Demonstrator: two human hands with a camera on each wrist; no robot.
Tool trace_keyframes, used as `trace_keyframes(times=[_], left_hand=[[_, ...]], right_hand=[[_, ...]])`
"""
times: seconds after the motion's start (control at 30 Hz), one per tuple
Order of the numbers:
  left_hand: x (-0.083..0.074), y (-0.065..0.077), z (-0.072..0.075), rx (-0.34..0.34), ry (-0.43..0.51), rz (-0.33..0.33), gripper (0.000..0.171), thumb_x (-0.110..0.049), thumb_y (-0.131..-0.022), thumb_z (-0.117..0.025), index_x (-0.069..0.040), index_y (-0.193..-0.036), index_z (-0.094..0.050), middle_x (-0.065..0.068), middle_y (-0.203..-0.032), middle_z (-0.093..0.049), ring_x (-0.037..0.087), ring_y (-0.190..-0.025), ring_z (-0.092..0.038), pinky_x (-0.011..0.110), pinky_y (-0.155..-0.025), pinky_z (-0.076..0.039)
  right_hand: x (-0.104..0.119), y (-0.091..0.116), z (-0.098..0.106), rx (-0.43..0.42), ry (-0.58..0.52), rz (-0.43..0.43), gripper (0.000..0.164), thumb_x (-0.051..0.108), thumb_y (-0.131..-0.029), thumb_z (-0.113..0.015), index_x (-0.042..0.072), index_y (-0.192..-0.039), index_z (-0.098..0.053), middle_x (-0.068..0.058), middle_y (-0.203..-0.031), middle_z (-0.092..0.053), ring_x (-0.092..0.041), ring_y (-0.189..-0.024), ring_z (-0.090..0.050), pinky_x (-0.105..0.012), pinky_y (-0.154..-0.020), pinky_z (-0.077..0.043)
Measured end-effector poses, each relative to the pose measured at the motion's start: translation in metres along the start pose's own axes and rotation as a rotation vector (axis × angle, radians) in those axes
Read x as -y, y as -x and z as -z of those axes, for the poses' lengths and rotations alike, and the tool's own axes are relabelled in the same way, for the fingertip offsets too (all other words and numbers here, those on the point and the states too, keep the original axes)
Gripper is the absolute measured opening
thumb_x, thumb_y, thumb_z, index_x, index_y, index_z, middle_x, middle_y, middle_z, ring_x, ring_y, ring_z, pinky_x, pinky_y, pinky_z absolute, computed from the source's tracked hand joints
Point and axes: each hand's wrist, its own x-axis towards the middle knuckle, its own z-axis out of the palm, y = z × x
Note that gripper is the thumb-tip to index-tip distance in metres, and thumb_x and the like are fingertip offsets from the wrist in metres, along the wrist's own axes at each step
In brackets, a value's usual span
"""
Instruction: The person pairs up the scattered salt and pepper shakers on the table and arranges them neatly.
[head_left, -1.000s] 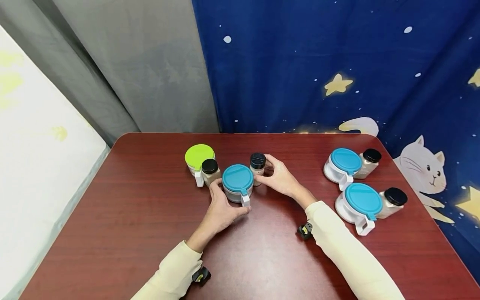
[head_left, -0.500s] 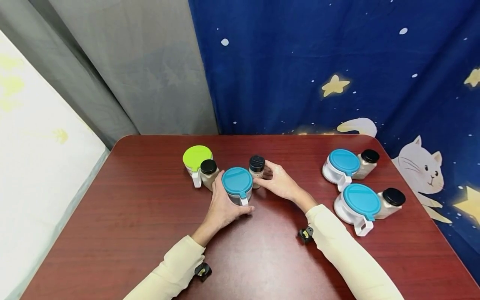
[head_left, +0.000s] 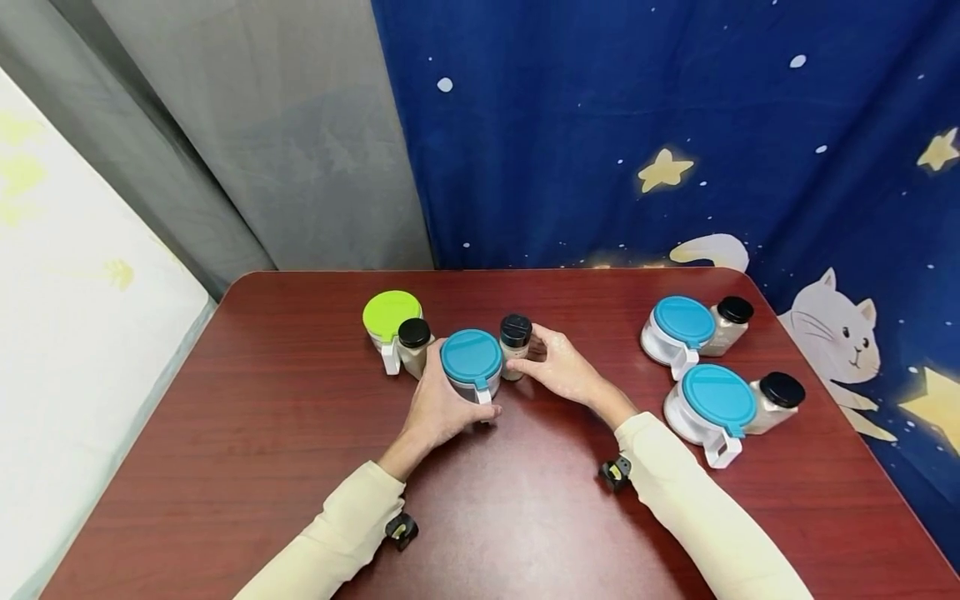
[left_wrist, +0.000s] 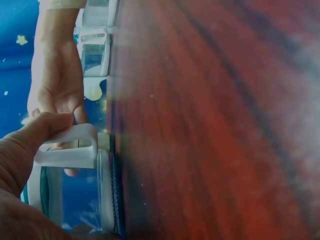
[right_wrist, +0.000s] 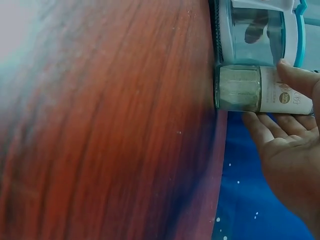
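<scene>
At the middle of the table my left hand grips a clear round seasoning jar with a blue lid, its thumb by the white handle. Just to the right, my right hand holds a small spice bottle between thumb and fingers. That bottle has a black cap, a pale label and light powder inside. It stands upright on the table, close beside the blue-lidded jar. Left of my left hand are a black-capped spice bottle and a green-lidded jar, side by side.
On the right of the table stand two more blue-lidded jars, each with a black-capped spice bottle at its right. The brown table ends at curtains behind.
The blue-lidded jar and the spice bottle stay side by side, with both hands on them. My left hand has shifted slightly around the jar. The whole view has drifted a little.
</scene>
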Motion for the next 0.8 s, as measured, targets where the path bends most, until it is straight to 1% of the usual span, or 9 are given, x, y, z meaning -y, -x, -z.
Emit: trace_keyframes(times=[0.13,0.3,0.4,0.57,0.63,0.8], left_hand=[[0.000,-0.004,0.002,0.024,0.010,-0.029,0.119,-0.021,-0.055,-0.101,-0.010,-0.150,-0.030,0.009,-0.141,-0.048,0.027,-0.123,-0.053,0.047,-0.105,-0.042],[-0.003,-0.009,0.006,0.100,0.039,-0.096,0.117,-0.017,-0.056,-0.101,-0.010,-0.150,-0.031,0.008,-0.140,-0.049,0.024,-0.124,-0.052,0.047,-0.105,-0.042],[-0.006,-0.013,0.008,0.140,0.058,-0.129,0.116,-0.015,-0.056,-0.101,-0.010,-0.150,-0.032,0.007,-0.140,-0.050,0.024,-0.125,-0.051,0.047,-0.106,-0.042],[-0.007,-0.019,0.007,0.168,0.083,-0.159,0.115,-0.017,-0.057,-0.100,-0.010,-0.150,-0.032,0.007,-0.141,-0.050,0.024,-0.126,-0.051,0.047,-0.106,-0.042],[-0.008,-0.022,0.006,0.171,0.091,-0.168,0.115,-0.017,-0.057,-0.100,-0.010,-0.150,-0.032,0.008,-0.141,-0.050,0.024,-0.126,-0.051,0.047,-0.106,-0.041],[-0.014,-0.028,0.002,0.181,0.099,-0.188,0.114,-0.014,-0.059,-0.100,-0.009,-0.150,-0.031,0.008,-0.141,-0.049,0.023,-0.125,-0.051,0.044,-0.107,-0.041]], right_hand=[[0.002,0.003,0.003,-0.020,0.007,0.004,0.047,0.007,-0.090,-0.078,0.000,-0.133,-0.060,-0.011,-0.113,-0.072,-0.025,-0.106,-0.068,-0.042,-0.094,-0.052],[0.005,0.007,0.008,-0.086,0.022,0.016,0.042,0.008,-0.086,-0.083,0.000,-0.124,-0.067,-0.008,-0.104,-0.074,-0.021,-0.094,-0.071,-0.033,-0.084,-0.055],[0.005,0.009,0.011,-0.126,0.024,0.017,0.041,0.008,-0.083,-0.085,0.000,-0.120,-0.070,-0.008,-0.102,-0.074,-0.020,-0.090,-0.071,-0.031,-0.081,-0.055],[0.007,0.014,0.013,-0.182,0.000,0.015,0.044,0.008,-0.081,-0.087,-0.003,-0.120,-0.070,-0.013,-0.105,-0.074,-0.026,-0.094,-0.072,-0.040,-0.085,-0.056],[0.008,0.015,0.015,-0.197,0.001,0.015,0.045,0.009,-0.081,-0.088,-0.003,-0.121,-0.070,-0.014,-0.105,-0.074,-0.027,-0.095,-0.072,-0.042,-0.086,-0.056],[0.010,0.017,0.023,-0.203,0.029,0.013,0.045,0.008,-0.083,-0.086,-0.003,-0.123,-0.068,-0.014,-0.106,-0.074,-0.027,-0.096,-0.072,-0.037,-0.086,-0.056]])
